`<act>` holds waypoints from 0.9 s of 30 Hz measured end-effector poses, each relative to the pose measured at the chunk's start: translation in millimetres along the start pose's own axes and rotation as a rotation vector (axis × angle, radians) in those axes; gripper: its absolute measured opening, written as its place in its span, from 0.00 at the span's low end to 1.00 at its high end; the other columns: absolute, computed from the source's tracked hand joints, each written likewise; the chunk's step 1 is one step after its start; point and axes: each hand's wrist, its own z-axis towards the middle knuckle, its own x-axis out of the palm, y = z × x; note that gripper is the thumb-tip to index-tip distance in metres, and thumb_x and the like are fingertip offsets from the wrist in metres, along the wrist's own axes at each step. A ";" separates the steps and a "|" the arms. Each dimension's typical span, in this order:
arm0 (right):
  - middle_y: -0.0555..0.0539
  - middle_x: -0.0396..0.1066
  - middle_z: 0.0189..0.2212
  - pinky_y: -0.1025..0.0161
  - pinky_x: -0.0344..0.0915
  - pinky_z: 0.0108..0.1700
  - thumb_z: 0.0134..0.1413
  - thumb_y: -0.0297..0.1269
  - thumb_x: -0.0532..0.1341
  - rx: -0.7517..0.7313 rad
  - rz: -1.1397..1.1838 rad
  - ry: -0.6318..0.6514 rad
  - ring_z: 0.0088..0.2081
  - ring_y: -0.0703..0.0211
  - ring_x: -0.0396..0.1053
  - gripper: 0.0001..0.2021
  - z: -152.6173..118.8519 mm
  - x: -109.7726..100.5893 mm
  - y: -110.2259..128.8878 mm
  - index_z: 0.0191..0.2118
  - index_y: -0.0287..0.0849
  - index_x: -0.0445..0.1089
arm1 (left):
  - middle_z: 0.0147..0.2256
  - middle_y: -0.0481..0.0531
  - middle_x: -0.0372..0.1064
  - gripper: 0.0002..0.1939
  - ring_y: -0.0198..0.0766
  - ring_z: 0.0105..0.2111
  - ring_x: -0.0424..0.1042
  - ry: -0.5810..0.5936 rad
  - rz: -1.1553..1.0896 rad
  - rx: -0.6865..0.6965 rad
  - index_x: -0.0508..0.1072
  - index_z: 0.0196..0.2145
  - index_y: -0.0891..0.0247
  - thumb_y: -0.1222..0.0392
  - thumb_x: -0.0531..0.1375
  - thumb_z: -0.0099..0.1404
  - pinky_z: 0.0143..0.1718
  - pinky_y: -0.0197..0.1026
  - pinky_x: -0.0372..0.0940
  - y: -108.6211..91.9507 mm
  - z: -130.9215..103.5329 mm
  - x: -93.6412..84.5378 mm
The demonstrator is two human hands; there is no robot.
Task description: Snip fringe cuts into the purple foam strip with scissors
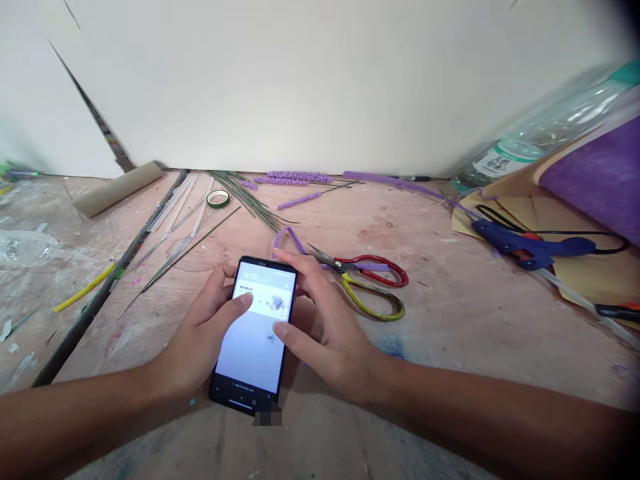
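Observation:
Both hands hold a smartphone [250, 360] upright above the wooden table, its screen lit and facing me. My left hand [207, 323] grips the phone's left edge, with the thumb over the screen. My right hand [330, 323] is on the right edge; its index finger reaches the top corner and its thumb lies on the screen. Just beyond the right hand lie scissors [370, 270] with one red and one yellow handle, partly open. A strip of purple pipe cleaner [290, 233] curls behind the phone, partly hidden by it.
At the back lie green wire stems [245, 197], purple beaded sprigs [295, 178] and a tape roll [218, 199]. A cardboard tube [117, 190] and a yellow stick [85, 287] are left. On the right are a blue glue gun [530, 243] and a plastic bottle [535, 150].

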 end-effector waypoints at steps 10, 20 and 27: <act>0.41 0.61 0.62 0.46 0.64 0.58 0.57 0.31 0.61 0.019 0.046 0.018 0.59 0.45 0.63 0.33 -0.2 0.2 -0.5 0.67 0.46 0.53 | 0.38 0.46 0.73 0.11 0.38 0.36 0.73 0.054 -0.045 0.053 0.68 0.45 0.55 0.61 0.62 0.64 0.34 0.37 0.69 3.0 1.2 -4.6; 0.40 0.64 0.59 0.51 0.67 0.53 0.57 0.31 0.61 0.063 0.125 0.012 0.52 0.51 0.68 0.32 -0.1 1.1 0.7 0.66 0.42 0.52 | 0.40 0.48 0.76 0.14 0.39 0.38 0.72 0.103 -0.069 0.073 0.67 0.47 0.57 0.63 0.61 0.62 0.37 0.37 0.67 3.7 1.2 -7.2; 0.40 0.65 0.57 0.52 0.70 0.49 0.58 0.31 0.61 0.088 0.141 0.019 0.53 0.48 0.69 0.32 -0.6 1.0 2.4 0.66 0.42 0.52 | 0.37 0.46 0.74 0.11 0.36 0.31 0.72 0.059 -0.052 0.043 0.66 0.44 0.56 0.61 0.62 0.64 0.31 0.36 0.68 1.3 0.5 -3.4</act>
